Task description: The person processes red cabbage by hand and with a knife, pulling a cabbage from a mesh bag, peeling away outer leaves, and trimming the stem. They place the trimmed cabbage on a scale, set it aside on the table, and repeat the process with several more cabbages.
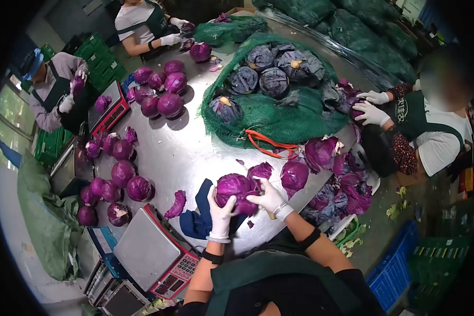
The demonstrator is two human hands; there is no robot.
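Observation:
A red cabbage (233, 187) is held above the metal table in front of me. My left hand (221, 215), in a white glove, is closed around its left side. My right hand (270, 200), gloved too, grips the cabbage's right side by its outer leaves, thumb toward the middle. A loose-looking purple leaf (260, 170) stands out just above my right fingers. A small tan piece (271, 215) shows below my right palm; I cannot make out what it is. Under the cabbage lies a dark blue cloth (196, 222).
A green mesh sack (295, 124) holds several dark-leaved cabbages. Trimmed cabbages (122, 174) stand at the left, near a scale (151, 247). A crate (347, 224) of leaves is at my right. Co-workers (437, 121) handle cabbages around the table.

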